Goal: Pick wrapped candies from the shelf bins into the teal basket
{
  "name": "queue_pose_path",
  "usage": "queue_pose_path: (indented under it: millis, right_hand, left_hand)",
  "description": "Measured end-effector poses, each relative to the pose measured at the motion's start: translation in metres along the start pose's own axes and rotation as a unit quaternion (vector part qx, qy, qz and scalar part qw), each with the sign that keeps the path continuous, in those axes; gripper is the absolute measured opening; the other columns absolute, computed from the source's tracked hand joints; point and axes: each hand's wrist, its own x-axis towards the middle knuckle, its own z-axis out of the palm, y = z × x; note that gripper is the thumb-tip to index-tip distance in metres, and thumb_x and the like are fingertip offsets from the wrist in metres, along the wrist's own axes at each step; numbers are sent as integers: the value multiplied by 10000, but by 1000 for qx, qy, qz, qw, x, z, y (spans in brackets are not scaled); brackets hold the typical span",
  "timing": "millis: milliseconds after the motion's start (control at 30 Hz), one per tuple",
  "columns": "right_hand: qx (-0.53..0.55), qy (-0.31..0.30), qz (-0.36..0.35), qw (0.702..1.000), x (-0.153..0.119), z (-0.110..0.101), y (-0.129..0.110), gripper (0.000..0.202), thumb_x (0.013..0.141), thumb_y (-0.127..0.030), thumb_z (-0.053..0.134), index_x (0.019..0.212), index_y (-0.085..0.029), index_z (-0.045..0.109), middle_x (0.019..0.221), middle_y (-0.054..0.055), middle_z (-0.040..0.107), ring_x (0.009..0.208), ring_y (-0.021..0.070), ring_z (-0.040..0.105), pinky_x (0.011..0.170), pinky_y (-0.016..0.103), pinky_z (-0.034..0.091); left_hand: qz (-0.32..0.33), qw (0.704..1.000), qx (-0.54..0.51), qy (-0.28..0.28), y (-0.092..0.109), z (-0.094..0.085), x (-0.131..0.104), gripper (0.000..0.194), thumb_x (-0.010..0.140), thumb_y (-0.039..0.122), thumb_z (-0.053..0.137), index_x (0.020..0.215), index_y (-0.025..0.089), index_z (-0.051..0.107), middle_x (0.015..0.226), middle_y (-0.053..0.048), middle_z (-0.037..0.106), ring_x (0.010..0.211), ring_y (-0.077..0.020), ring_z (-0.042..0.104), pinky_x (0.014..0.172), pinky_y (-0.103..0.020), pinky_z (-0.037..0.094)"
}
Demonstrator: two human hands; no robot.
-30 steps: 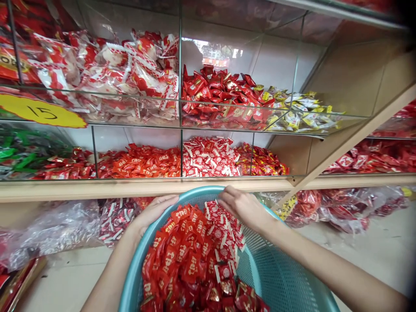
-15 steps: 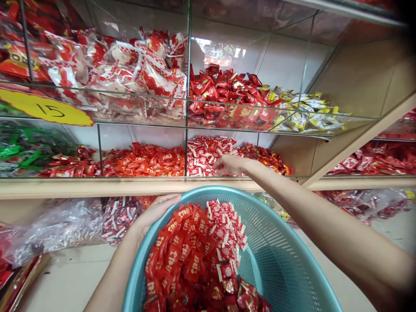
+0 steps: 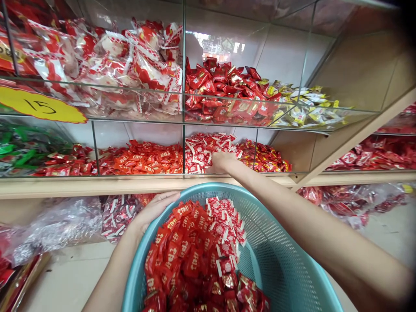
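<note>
A teal plastic basket (image 3: 286, 264) with perforated walls is in front of me. My left hand (image 3: 154, 212) grips its left rim, fingers lying along the edge. Inside are orange-red wrapped candies (image 3: 182, 242) on the left, red-and-white wrapped candies (image 3: 227, 225) toward the back, and dark red shiny ones (image 3: 227, 292) in front. My right hand (image 3: 223, 161) reaches over the basket into the lower shelf, pushed down into a pile of red-and-white candies (image 3: 201, 149). Its fingers are hidden among the candies and behind the hand itself.
Glass dividers split the shelf. Orange-red candies (image 3: 146, 158) lie left of my right hand, red-and-yellow ones (image 3: 269, 158) to its right. A wooden shelf edge (image 3: 81, 187) runs behind the basket. Plastic bags (image 3: 68, 225) lie below. A yellow price tag (image 3: 42, 106) hangs at left.
My right hand has moved slightly left and sunk into the red-and-white candies, its fingers no longer visible. My left hand keeps its hold on the basket. The view has shifted slightly.
</note>
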Motion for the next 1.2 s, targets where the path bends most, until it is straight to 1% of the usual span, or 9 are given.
queue_pose_path:
  millis: [167,400,467,567,733,867,967,1067,1200]
  right_hand:
    - [58,-21,-35,997,-2,-1,2,350,688,-375,693,950,-144,689,935,110,688,846,213,629,666,276,454]
    - [216,105,-158,958,-30,-10,26,272,747,-408,646,734,-136,640,620,-4,570,580,103,466,538,236,323]
    - [232,88,-220,943,-48,-5,39,275,763,-410,640,738,-137,625,602,-24,535,562,90,434,539,229,305]
    - [186,13,-271,944,-67,14,57,256,783,-410,640,792,-155,630,592,-30,530,538,90,429,530,228,288]
    - [1,-23,-241,970,-70,53,71,230,815,-401,621,844,-177,664,741,63,654,680,171,572,550,255,304]
    - [-62,-11,-223,973,-67,63,71,215,837,-376,598,904,-183,667,819,88,683,769,211,624,578,264,344]
    - [-61,13,-215,975,-69,58,69,272,834,-400,600,978,-176,654,864,101,690,807,218,629,610,271,373]
    - [-3,54,-203,978,-65,42,64,302,857,-457,543,922,-189,665,820,86,688,742,194,621,586,268,373]
    - [48,146,-128,980,-44,16,42,353,892,-439,463,836,-166,680,801,114,679,754,207,619,596,289,390]
  left_hand:
    - [6,1000,-11,-11,-1,0,1,381,714,355,717,1057,191,705,916,-50,764,736,-166,689,759,-268,502]
    - [10,1000,-9,-23,-3,-1,5,357,725,351,708,1045,193,710,939,-54,758,756,-174,681,795,-297,495]
    - [5,1000,-7,-21,-3,-2,5,355,727,352,705,1048,199,708,932,-50,759,745,-174,680,794,-303,497]
    - [-2,1000,-5,-21,-3,-1,5,362,728,355,704,1057,204,705,930,-47,759,759,-179,684,789,-297,497]
    - [-2,1000,-16,-22,-2,3,3,324,737,344,696,1032,212,716,910,-31,763,737,-164,683,751,-260,502]
    - [-3,999,-14,-39,-2,5,3,330,756,349,677,1055,212,707,935,-42,760,719,-164,683,751,-272,508]
    - [-6,999,-10,-37,-2,5,3,360,745,364,685,1067,205,703,939,-58,759,731,-181,690,765,-297,510]
    - [-5,1000,-8,-23,0,4,3,386,720,368,707,1067,198,703,948,-65,758,777,-199,697,782,-306,507]
    - [-1,1000,-4,-16,1,4,2,407,695,383,724,1058,200,707,954,-60,759,797,-212,700,774,-304,509]
